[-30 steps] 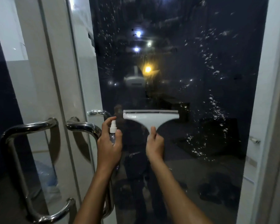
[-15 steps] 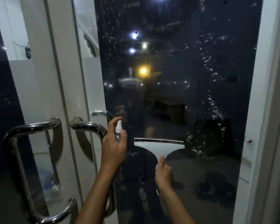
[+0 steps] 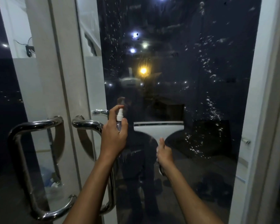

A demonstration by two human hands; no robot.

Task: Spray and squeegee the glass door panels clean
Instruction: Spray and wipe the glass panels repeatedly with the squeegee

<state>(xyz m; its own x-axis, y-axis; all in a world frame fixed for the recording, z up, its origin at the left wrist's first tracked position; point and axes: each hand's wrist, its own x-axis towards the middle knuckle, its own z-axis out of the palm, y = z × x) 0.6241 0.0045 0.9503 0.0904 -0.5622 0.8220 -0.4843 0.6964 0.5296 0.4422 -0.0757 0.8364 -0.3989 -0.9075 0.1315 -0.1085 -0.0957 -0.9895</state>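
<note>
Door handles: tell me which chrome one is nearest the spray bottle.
The right-hand handle of the two big chrome pulls, its top bend just left of the left hand holding the spray bottle.

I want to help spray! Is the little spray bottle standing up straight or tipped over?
Upright: the left hand grips the spray bottle with its white nozzle on top.

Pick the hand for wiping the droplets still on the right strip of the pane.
Right. The right hand already grips the squeegee, blade against the glass, just left of the droplets. The left hand holds the spray bottle, farther away near the door handle.
</note>
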